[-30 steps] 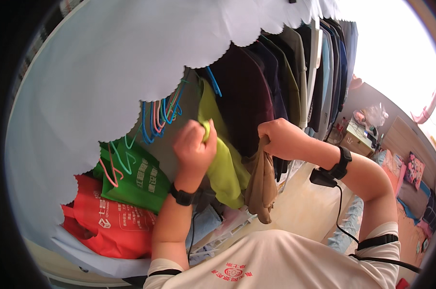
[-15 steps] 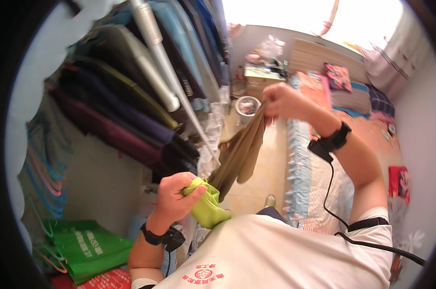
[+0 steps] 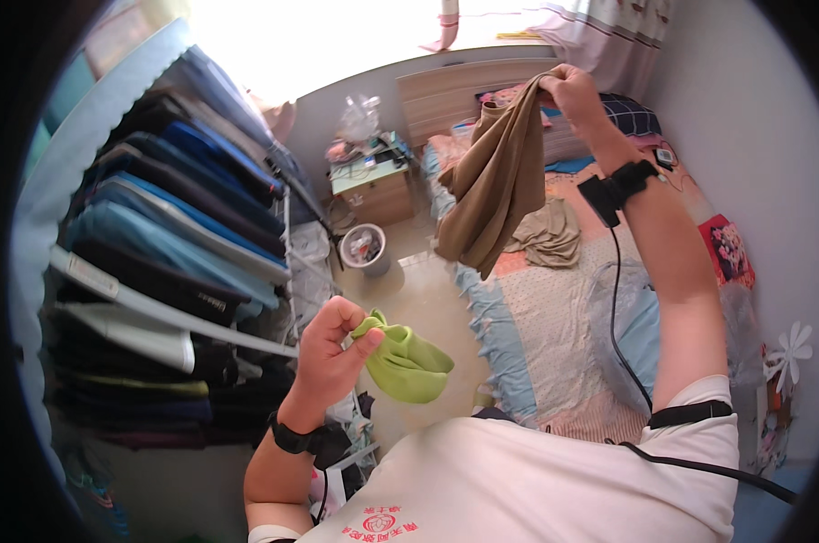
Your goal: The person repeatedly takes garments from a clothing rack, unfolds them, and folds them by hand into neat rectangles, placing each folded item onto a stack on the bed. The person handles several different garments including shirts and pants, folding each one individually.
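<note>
My left hand is closed on a bunched lime-green cloth, pinched between thumb and fingers above the floor. Raised high at the right, my right hand grips the top edge of a brown garment. It hangs in long folds over the near edge of the bed; its exact kind does not show. Another crumpled brown-beige cloth lies on the bed beyond it, partly covered by the hanging garment.
A rack of hanging clothes fills the left side, crossed by a pale pole. At the right is the bed with a plastic bag. A waste bin stands by the small cabinet.
My view has turned right toward the bed. The brown garment has swung from beside the rack to above the bed, lifted by my right hand. My left hand keeps the lime-green cloth.
</note>
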A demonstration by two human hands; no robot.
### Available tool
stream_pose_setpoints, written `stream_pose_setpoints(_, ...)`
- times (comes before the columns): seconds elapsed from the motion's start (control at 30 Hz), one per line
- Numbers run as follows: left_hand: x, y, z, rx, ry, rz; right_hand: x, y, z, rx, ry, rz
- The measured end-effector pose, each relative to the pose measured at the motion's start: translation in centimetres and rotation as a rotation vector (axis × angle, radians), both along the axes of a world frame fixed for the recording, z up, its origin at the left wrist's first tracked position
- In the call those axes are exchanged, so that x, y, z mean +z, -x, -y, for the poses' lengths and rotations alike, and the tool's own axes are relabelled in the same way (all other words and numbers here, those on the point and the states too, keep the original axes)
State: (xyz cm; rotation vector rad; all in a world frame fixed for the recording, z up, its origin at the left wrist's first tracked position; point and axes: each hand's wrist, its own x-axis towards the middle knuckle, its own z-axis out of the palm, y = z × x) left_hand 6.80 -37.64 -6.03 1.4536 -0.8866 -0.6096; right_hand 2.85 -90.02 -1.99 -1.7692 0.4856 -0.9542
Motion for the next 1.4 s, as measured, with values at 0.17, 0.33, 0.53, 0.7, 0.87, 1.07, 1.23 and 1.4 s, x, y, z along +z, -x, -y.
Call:
stream_pose_setpoints(0.17, 0.2, -0.1, 11.0, -0.22, 0.074, -0.046, -7.4, 1.9, 5.0, -0.313, 0.456, -0.393)
stream_pose_setpoints(0.33, 0.4, -0.2, 19.2, -0.538, 0.039, -0.164, -14.2, 9.0, -1.8, 0.348, 0.168, -0.516)
stream_pose_setpoints(0.53, 0.0, -1.9, 28.1, -0.893, -0.008, 0.169, -17.4, 12.7, -5.8, 0.327, 0.095, -0.282)
stream_pose_setpoints(0.7, 0.1, -2.9, 34.1, -1.052, -0.065, 0.364, -20.0, 15.5, -5.2, 0.115, 0.096, -0.729)
stream_pose_setpoints(0.87, -1.3, -4.5, 39.0, -1.001, -0.068, 0.643, -21.3, 20.7, -4.8, -0.254, -0.204, -0.496)
stream_pose_setpoints(1.07, -8.9, -6.7, 45.5, -0.898, 0.171, 0.664, -16.7, 25.5, -7.3, -0.485, -0.426, -0.301)
stream_pose_setpoints(1.23, -14.4, -6.8, 49.6, -0.891, -0.079, 0.44, -11.3, 26.4, -9.4, -0.623, -0.416, -0.374)
stream_pose_setpoints(1.4, -16.3, -4.1, 51.6, -0.913, -0.165, 0.519, -8.0, 27.3, -10.8, -0.715, -0.291, -0.475)
